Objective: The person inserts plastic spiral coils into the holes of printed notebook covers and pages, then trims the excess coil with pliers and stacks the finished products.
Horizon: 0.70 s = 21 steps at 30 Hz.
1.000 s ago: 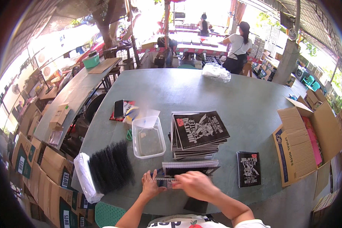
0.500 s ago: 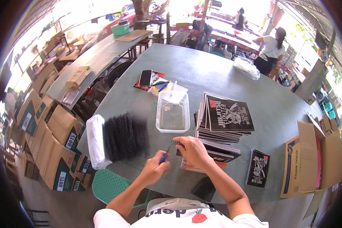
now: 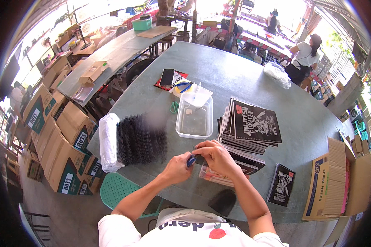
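Observation:
My left hand (image 3: 176, 168) grips a small blue-handled tool (image 3: 191, 160) at the near edge of the grey-green table (image 3: 218, 78). My right hand (image 3: 215, 157) is closed on the corner of a black-covered spiral notebook (image 3: 243, 164) that lies over a clear-wrapped bundle (image 3: 212, 177). The tool's tip meets the notebook's spiral end between my hands. Just behind them is a tall stack of black notebooks (image 3: 251, 127). A row of black spiral coils (image 3: 142, 138) lies to the left.
A clear plastic tub (image 3: 194, 119) stands beyond my hands, with green scissors (image 3: 174, 107), a phone (image 3: 167, 76) and blue pliers (image 3: 184, 85) farther back. One notebook (image 3: 281, 184) and an open carton (image 3: 338, 181) lie right. Cartons (image 3: 66, 136) stack left. People (image 3: 303, 57) stand at far tables.
The view has shifted, so the table sits further right and closer. My hands stay together on the notebook's spiral, with the blue tool still in the left one.

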Motion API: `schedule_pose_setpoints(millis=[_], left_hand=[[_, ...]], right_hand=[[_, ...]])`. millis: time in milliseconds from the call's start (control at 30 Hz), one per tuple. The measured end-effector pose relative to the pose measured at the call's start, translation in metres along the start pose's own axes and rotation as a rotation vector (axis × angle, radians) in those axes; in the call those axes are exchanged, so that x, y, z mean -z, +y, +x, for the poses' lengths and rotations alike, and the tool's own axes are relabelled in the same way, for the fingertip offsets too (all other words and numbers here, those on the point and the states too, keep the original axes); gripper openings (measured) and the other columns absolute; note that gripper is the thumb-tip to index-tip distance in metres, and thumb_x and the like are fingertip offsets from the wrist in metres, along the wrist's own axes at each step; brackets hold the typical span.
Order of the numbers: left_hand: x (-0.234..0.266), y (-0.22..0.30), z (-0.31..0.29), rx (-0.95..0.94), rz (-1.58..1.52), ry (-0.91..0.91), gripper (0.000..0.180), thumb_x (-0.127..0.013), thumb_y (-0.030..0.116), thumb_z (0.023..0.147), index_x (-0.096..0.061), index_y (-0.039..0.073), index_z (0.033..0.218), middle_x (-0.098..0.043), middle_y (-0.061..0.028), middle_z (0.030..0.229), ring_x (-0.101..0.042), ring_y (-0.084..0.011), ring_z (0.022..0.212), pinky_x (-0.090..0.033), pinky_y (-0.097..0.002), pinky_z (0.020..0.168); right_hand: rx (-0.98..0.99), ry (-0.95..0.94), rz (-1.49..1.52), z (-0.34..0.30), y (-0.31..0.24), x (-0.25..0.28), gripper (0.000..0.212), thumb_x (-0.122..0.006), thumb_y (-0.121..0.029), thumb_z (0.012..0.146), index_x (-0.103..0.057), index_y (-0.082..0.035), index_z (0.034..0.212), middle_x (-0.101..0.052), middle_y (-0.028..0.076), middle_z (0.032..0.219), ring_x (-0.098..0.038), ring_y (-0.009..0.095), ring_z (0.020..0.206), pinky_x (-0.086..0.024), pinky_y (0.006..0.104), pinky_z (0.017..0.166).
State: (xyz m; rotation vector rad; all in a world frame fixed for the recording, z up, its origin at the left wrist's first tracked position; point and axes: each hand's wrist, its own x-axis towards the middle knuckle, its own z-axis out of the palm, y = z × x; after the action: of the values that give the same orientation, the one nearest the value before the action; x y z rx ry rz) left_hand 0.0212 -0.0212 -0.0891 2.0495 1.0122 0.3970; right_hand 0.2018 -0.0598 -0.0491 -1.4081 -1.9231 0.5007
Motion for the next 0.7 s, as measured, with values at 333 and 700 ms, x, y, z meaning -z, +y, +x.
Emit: schedule_pose_setpoints(millis=[333, 700], left_hand=[[0.010, 0.009, -0.005, 0.404, -1.394, -0.660, 0.049, -0.052, 0.019, 0.080, -0.044, -0.001, 0.124, -0.060, -0.0175, 0.101, -0.063, -0.0295, 0.079, -0.050, -0.0364, 0.078], [0.008, -0.034, 0.004, -0.086, -0.033, -0.032, 0.024, -0.055, 0.020, 0.079, -0.055, 0.003, 0.097, -0.058, -0.0059, 0.076, -0.056, -0.0147, 0.066, -0.046, -0.0292, 0.063]], right_hand=[[-0.258, 0.167, -0.049, -0.001, 0.001, -0.001, 0.018, -0.069, -0.006, 0.068, -0.065, 0.006, 0.080, -0.058, 0.013, 0.093, -0.061, 0.027, 0.082, -0.049, 0.0329, 0.073], [-0.220, 0.165, -0.070, -0.002, 0.002, -0.003, 0.018, -0.067, -0.008, 0.072, -0.064, 0.004, 0.084, -0.057, 0.013, 0.101, -0.061, 0.030, 0.087, -0.049, 0.0367, 0.077]])
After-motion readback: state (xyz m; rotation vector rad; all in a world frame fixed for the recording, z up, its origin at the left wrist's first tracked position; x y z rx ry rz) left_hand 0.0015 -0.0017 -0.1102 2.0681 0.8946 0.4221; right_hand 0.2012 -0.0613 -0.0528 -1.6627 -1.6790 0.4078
